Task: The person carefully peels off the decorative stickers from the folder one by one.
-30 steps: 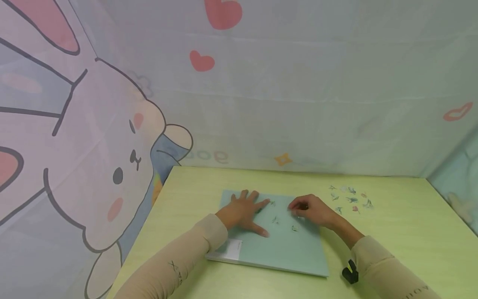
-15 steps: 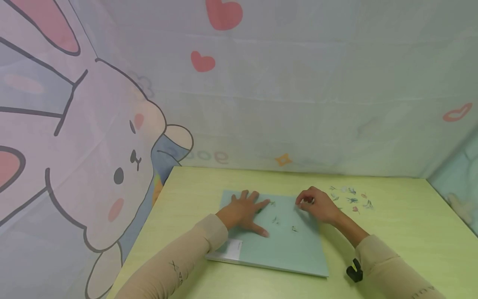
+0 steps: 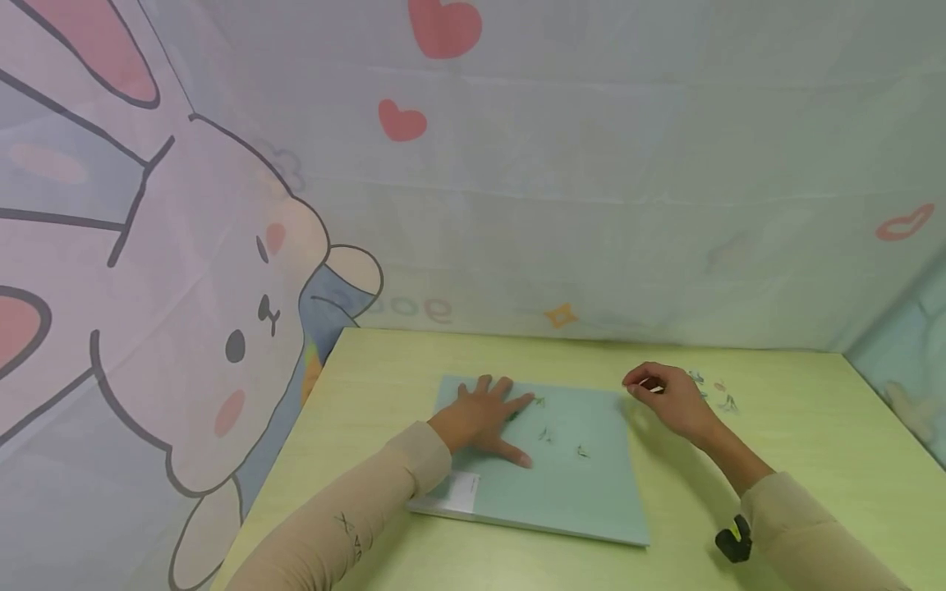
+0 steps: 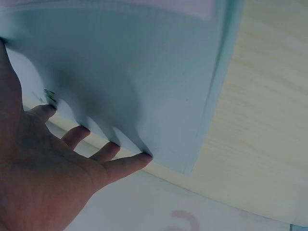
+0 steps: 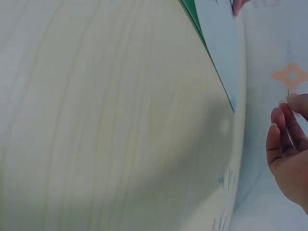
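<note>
Pale green folder: the folder [image 3: 565, 505] lies flat on the table [image 3: 369, 386], around its middle, nearer the far edge than the right edge
Left hand: the left hand [image 3: 484, 414] sits on the folder's left half, fingers straight and fanned wide, pressing its surface and gripping nothing
Right hand: the right hand [image 3: 674, 400] hovers just past the folder's far right corner, thumb and forefinger brought together at the tips, the other fingers bent
In its pinch: a tiny pinkish piece [image 5: 294, 95] with a thin stem, too small for me to make out properly
Plant pieces on the folder: one sprig [image 3: 540, 402] by the left forefinger, a second [image 3: 545, 436] nearer the middle, a third [image 3: 582, 451] toward the right edge
Loose pieces: more floral bits [image 3: 727, 402] lie near the table's far edge, partly hidden behind the right hand
Label: a white label [image 3: 464, 494] sits at the folder's near left corner
</note>
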Tool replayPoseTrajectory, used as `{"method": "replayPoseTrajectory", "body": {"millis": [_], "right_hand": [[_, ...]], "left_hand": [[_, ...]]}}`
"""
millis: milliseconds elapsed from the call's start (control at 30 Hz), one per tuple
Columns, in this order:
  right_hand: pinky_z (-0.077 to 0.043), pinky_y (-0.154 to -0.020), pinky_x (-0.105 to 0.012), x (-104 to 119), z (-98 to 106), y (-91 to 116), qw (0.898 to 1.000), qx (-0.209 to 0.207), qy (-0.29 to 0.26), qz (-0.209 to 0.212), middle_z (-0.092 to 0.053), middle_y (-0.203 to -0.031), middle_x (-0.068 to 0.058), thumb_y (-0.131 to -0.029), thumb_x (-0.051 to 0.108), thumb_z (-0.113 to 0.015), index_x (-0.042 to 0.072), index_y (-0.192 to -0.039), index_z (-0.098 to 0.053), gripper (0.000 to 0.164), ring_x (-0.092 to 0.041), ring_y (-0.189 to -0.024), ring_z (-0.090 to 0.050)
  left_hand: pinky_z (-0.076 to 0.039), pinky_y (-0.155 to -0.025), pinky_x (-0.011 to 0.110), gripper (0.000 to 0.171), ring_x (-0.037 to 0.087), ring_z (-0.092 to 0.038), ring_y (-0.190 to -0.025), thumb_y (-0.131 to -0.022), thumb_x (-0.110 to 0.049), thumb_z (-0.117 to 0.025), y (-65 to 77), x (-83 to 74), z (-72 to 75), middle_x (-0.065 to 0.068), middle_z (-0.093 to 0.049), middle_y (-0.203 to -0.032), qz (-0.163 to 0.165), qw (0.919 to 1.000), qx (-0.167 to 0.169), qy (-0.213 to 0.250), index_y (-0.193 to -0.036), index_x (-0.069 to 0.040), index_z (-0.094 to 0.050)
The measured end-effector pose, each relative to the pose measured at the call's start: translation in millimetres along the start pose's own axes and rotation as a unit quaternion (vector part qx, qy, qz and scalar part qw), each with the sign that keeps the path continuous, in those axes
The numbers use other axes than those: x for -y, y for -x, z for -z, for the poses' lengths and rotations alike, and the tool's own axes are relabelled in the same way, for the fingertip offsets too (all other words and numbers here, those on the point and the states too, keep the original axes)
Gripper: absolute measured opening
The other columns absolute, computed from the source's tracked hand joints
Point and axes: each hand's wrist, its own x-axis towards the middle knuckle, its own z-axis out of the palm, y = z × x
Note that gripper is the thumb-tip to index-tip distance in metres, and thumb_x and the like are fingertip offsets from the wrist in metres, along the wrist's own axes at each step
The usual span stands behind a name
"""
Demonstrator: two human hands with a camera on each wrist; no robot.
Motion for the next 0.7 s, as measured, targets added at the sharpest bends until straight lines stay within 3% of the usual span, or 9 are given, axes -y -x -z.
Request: {"method": "replayPoseTrajectory", "body": {"millis": [233,500,700], "right_hand": [[-0.057,-0.076,-0.033,-10.7,15.6,9.6,0.999,-0.017,-0.017,-0.031,-0.072,-0.120,-0.022,-0.110,0.019,-0.062,-0.001,-0.123,-0.071,0.026,-0.031,-0.103,-0.068],[-0.058,-0.075,-0.033,-13.7,23.3,15.8,0.999,-0.038,-0.010,-0.028,-0.072,-0.118,-0.020,-0.108,0.015,-0.064,0.000,-0.124,-0.068,0.022,-0.024,-0.099,-0.069],[-0.056,-0.074,-0.028,-15.8,29.7,20.1,0.999,-0.044,-0.003,-0.030,-0.072,-0.113,-0.020,-0.109,0.014,-0.062,-0.002,-0.140,-0.055,0.035,-0.022,-0.095,-0.072]], "left_hand": [[-0.037,-0.113,0.070,0.117,0.039,-0.027,-0.154,-0.075,-0.093,-0.063,0.4,-0.6,-0.2,0.006,-0.025,-0.171,0.002,1.0000,0.001,-0.001,-0.170,-0.039,-0.021],[-0.037,-0.113,0.070,0.117,0.040,-0.026,-0.154,-0.075,-0.092,-0.064,1.8,-0.1,0.5,0.006,-0.025,-0.171,0.000,1.0000,-0.002,0.003,-0.170,-0.039,-0.022],[-0.037,-0.113,0.070,0.116,0.040,-0.027,-0.155,-0.076,-0.092,-0.064,3.2,-0.9,1.9,0.007,-0.026,-0.171,0.000,1.0000,-0.004,0.002,-0.170,-0.038,-0.022]]}}
